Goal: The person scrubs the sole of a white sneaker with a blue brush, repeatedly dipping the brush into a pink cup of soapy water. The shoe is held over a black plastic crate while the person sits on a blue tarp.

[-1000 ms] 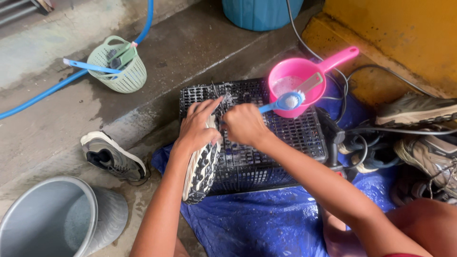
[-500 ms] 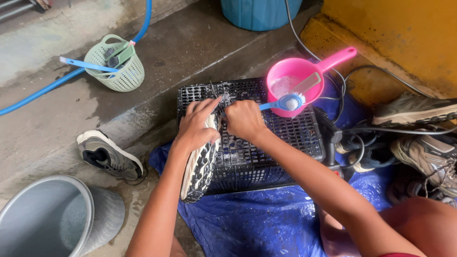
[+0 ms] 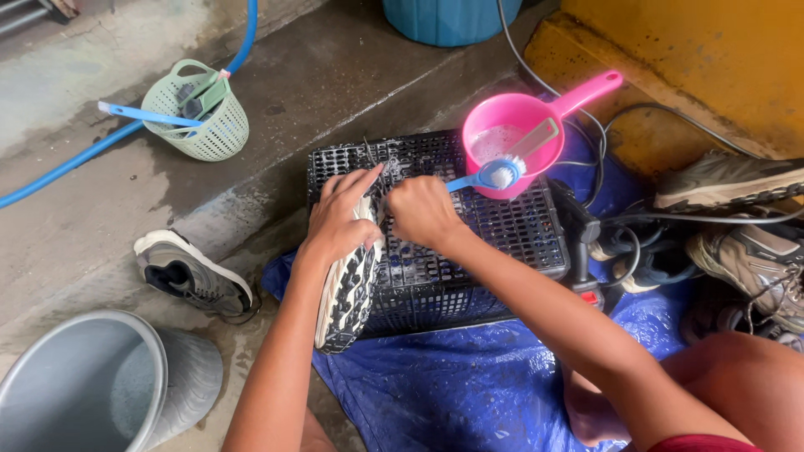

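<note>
Shoe [image 3: 347,293] clamped in left hand [image 3: 339,222] fingers on black crate [image 3: 502,238]; right hand [image 3: 423,209] grips brush [image 3: 490,176] over sudsy pink dipper [image 3: 515,138].

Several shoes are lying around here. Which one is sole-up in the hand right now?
The shoe on the black crate, gripped by the left hand, white-and-black tread showing. The others lie untouched on the ground.

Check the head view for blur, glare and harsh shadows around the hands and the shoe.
Head view: soft, even daylight without hard shadows; left hand, right hand and shoe are sharp; faint sheen on the wet concrete floor; mild wide-angle bending at the edges.
</note>
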